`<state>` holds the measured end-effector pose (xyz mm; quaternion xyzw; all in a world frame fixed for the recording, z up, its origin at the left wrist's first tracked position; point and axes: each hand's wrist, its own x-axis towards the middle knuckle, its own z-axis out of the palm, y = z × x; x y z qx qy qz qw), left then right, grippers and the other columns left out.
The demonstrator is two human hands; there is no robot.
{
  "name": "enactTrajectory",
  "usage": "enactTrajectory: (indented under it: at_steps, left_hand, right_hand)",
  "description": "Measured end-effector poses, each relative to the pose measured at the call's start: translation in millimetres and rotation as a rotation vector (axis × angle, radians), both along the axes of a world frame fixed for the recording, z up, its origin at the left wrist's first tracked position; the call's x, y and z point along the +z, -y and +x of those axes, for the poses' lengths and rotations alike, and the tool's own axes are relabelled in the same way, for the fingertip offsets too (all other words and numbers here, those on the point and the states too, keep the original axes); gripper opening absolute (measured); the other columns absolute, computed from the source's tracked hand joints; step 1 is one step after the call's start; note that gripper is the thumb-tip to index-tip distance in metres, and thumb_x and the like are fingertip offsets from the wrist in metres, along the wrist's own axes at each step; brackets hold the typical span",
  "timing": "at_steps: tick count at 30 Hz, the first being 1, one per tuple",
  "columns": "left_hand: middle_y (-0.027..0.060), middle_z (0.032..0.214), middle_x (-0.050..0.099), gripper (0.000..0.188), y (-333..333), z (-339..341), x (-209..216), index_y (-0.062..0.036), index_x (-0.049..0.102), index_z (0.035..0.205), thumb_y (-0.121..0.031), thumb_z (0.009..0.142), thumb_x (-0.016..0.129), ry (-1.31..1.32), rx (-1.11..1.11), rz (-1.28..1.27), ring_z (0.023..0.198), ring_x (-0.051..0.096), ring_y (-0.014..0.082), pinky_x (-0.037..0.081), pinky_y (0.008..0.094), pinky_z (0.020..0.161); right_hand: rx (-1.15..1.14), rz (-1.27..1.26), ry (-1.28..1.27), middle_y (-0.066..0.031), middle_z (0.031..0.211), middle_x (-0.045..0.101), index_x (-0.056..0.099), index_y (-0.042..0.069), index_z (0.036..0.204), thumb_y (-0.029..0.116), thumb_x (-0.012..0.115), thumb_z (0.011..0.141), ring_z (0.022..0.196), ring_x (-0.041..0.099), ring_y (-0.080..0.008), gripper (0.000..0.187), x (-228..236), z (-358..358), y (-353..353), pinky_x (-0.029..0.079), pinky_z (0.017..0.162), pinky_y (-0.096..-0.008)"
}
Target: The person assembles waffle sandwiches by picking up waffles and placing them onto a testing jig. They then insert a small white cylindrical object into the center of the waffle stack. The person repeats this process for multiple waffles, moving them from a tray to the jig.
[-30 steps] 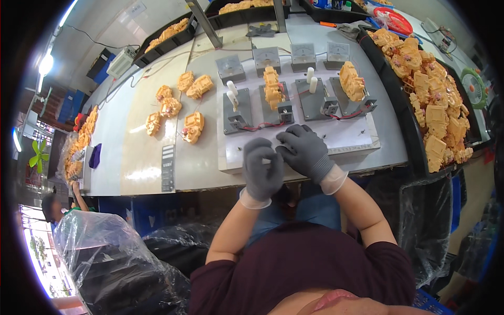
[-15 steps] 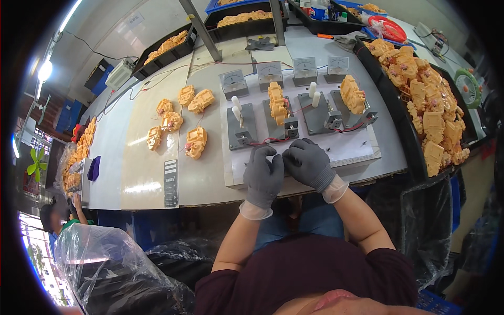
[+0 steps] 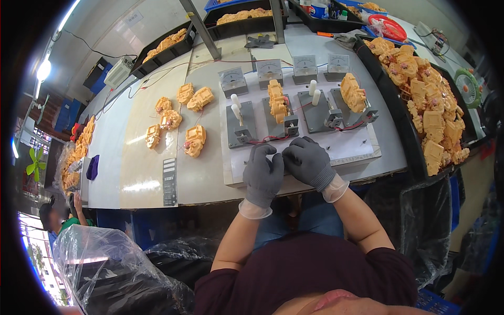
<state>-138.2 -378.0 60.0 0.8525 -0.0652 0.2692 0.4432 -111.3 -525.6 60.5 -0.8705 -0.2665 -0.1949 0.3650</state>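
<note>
My left hand (image 3: 262,173), in a grey glove over a clear one, rests curled at the front edge of a white test board (image 3: 346,157). Beside it, my right hand (image 3: 308,165), gloved alike, is curled too, its fingers pointing toward the left thumb. The fingertips are partly hidden, so anything held cannot be made out. Just beyond the hands are grey metal fixtures (image 3: 314,118) with white pegs and red wires. One orange plastic gearbox-like part (image 3: 277,102) sits upright on a middle fixture, and another orange part (image 3: 353,93) on the rightmost. Behind them stand several analog meters (image 3: 269,72).
Several loose orange parts (image 3: 195,140) lie on the table left of the board. A black tray (image 3: 388,94) heaped with orange parts stands at right, near a green fan (image 3: 467,88). Metal posts (image 3: 202,31) rise at the back. A co-worker (image 3: 63,218) sits far left.
</note>
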Motion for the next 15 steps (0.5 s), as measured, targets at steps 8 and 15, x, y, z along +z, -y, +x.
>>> enactTrajectory:
  at_steps: [8, 15]
  left_hand:
    - [0.0050, 0.081, 0.060, 0.016, 0.6, 0.7, -1.7, -0.0056, 0.058, 0.091, -0.006, 0.078, 0.067, -0.003, 0.003, 0.024, 0.056, 0.055, 0.0151, 0.045, 0.0307, 0.054]
    - [0.0097, 0.086, 0.061, 0.017, -2.2, -0.9, 4.6, -0.0083, 0.057, 0.094, -0.015, 0.081, 0.066, -0.099, -0.002, 0.018, 0.057, 0.059, 0.0241, 0.045, 0.0386, 0.053]
  right_hand:
    - [-0.012, 0.014, -0.076, -0.0061, 0.083, 0.060, 0.063, 0.010, 0.083, 0.020, 0.070, 0.072, 0.080, 0.061, -0.0278, 0.017, -0.9, -1.2, 2.4, 0.051, 0.065, -0.0401]
    - [-0.005, 0.051, -0.106, -0.0084, 0.092, 0.064, 0.066, 0.009, 0.092, 0.020, 0.072, 0.072, 0.085, 0.062, -0.0307, 0.024, 1.5, -0.1, -1.1, 0.051, 0.071, -0.0401]
